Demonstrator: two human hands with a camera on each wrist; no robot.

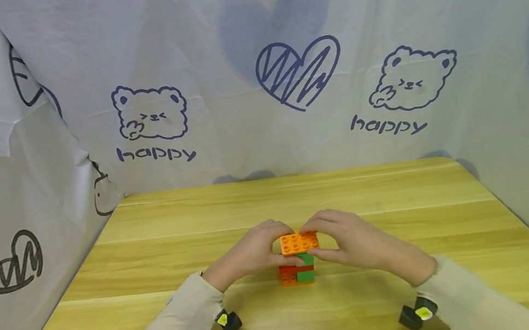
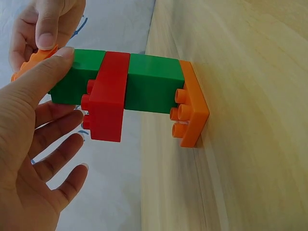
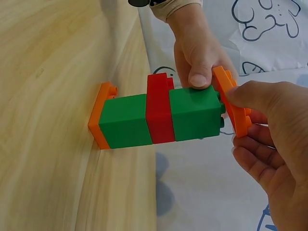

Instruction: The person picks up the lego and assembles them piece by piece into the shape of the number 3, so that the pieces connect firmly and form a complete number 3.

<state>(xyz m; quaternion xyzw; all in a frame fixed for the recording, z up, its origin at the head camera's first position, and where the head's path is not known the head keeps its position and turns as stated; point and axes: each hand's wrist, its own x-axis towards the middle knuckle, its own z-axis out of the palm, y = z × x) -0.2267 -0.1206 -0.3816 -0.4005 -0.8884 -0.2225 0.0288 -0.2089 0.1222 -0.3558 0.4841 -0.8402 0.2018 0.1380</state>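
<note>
A stack of toy building bricks stands on the table between both hands. From the bottom it has a flat orange brick (image 2: 196,113), a green brick (image 2: 154,84), a red brick (image 2: 110,96) and a second green brick (image 3: 195,113). My left hand (image 1: 255,247) grips that upper green brick, its thumb against one side. My right hand (image 1: 355,239) pinches another flat orange brick (image 1: 299,243) between thumb and fingers at the stack's top. This top brick is tilted, with green studs showing beneath it in the right wrist view.
The wood-grain table (image 1: 164,320) extends around the stack. A white cloth (image 1: 237,107) with printed bears and hearts hangs behind the table and along its sides. Small black devices (image 1: 231,323) are worn at both wrists.
</note>
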